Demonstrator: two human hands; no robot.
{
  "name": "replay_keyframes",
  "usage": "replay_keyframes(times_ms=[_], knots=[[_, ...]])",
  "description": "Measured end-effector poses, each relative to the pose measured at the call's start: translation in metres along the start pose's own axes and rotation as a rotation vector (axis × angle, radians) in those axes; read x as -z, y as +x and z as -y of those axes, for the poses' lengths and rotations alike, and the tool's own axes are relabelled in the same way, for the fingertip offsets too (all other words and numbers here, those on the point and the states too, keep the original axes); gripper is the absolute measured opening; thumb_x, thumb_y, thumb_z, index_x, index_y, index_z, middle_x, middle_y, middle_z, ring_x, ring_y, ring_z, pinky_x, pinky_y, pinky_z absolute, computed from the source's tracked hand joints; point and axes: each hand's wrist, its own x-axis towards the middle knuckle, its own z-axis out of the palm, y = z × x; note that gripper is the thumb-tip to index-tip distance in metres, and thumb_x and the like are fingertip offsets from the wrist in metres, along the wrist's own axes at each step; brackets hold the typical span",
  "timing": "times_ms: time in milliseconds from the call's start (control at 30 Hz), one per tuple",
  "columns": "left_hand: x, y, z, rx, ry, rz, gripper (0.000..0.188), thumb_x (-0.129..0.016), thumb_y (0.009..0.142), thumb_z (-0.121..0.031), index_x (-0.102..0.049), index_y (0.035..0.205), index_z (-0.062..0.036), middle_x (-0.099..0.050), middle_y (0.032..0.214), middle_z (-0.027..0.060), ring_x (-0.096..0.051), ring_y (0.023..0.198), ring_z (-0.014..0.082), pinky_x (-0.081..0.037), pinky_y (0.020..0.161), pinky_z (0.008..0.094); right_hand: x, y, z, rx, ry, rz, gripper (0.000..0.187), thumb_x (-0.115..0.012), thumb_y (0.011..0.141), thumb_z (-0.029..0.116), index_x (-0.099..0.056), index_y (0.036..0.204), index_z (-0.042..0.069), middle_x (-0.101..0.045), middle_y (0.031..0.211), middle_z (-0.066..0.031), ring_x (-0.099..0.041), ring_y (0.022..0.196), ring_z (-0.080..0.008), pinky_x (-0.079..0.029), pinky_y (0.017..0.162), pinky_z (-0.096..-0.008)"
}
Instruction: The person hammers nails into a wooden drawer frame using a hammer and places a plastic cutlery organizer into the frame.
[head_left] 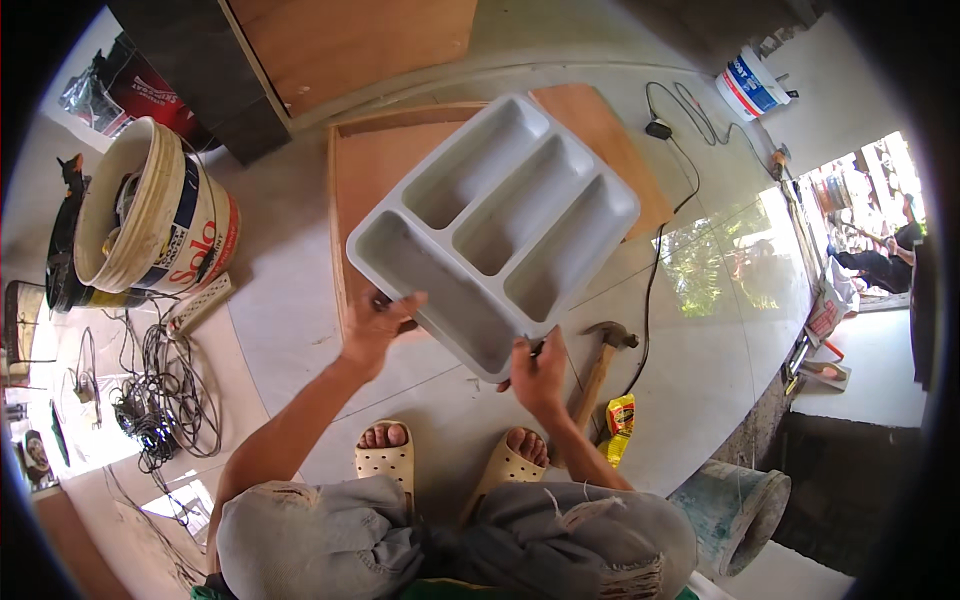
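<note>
A grey plastic cutlery tray (440, 285) is held tilted in front of me, with three long compartments side by side and one crosswise nearest to me. My left hand (370, 335) grips its near-left edge, fingers closed round the rim. At the near-right corner my right hand (540, 375) pinches the rim. Small dark bits show at the fingers of both hands; I cannot make out what they are. Behind the tray, partly hidden by it, lies a shallow wooden drawer-like box (368, 150) with a raised edge.
A hammer (598, 375) and a yellow packet (620, 425) lie by my right forearm. To the left stand a large white bucket (130, 210), a power strip (205, 303) and tangled cables (170, 400). A black cord (655, 290) crosses the floor at right. A stained bucket (725, 510) is near my right knee.
</note>
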Motion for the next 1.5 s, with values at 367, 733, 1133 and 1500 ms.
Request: replay_keyframes(times_ms=[367, 733, 1133, 1500], knots=[[0.037, 0.039, 0.004, 0.215, 0.221, -0.222, 0.025, -0.061, 0.074, -0.005, -0.061, 0.096, 0.0068, -0.063, 0.086, 0.0103, -0.063, 0.075, 0.0197, -0.053, 0.062, 0.0356, -0.077, -0.015, -0.043, -0.087, 0.261, 0.198, 0.035, -0.052, 0.099, 0.015, -0.032, 0.118, -0.007, -0.060, 0.094, -0.0165, -0.070, 0.068, -0.0223, -0.059, 0.052, -0.0304], [0.108, 0.072, -0.052, 0.241, 0.540, -0.161, 0.031, -0.062, 0.070, -0.011, -0.061, 0.097, 0.0037, -0.062, 0.086, 0.0109, -0.063, 0.073, 0.0228, -0.051, 0.059, 0.0354, 0.043, 0.070, -0.030, -0.159, 0.348, -0.169, 0.064, -0.055, 0.097, 0.037, -0.024, 0.144, 0.006, -0.059, 0.099, -0.0182, -0.068, 0.069, -0.0235, -0.056, 0.054, -0.0347], [0.090, 0.063, -0.023, -0.123, 1.291, -0.483, 0.050, -0.067, 0.082, -0.043, -0.063, 0.066, 0.0038, -0.062, 0.064, 0.0218, -0.063, 0.058, 0.0343, -0.048, 0.056, 0.0446, 0.039, 0.079, -0.045, -0.035, 0.175, -0.099, 0.034, -0.060, 0.091, 0.007, -0.049, 0.121, -0.004, -0.062, 0.076, -0.0108, -0.066, 0.056, -0.0183, -0.055, 0.046, -0.0285], [0.125, 0.082, 0.001, -0.294, 1.360, -0.458, 0.040, -0.058, 0.085, -0.026, -0.053, 0.107, 0.0071, -0.066, 0.089, 0.0280, -0.062, 0.080, 0.0488, -0.050, 0.079, 0.0530, 0.033, 0.088, -0.056, -0.073, -0.005, -0.102, 0.023, -0.061, 0.093, 0.015, -0.052, 0.101, -0.004, -0.055, 0.065, -0.0064, -0.056, 0.046, -0.0130, -0.052, 0.042, -0.0273]])
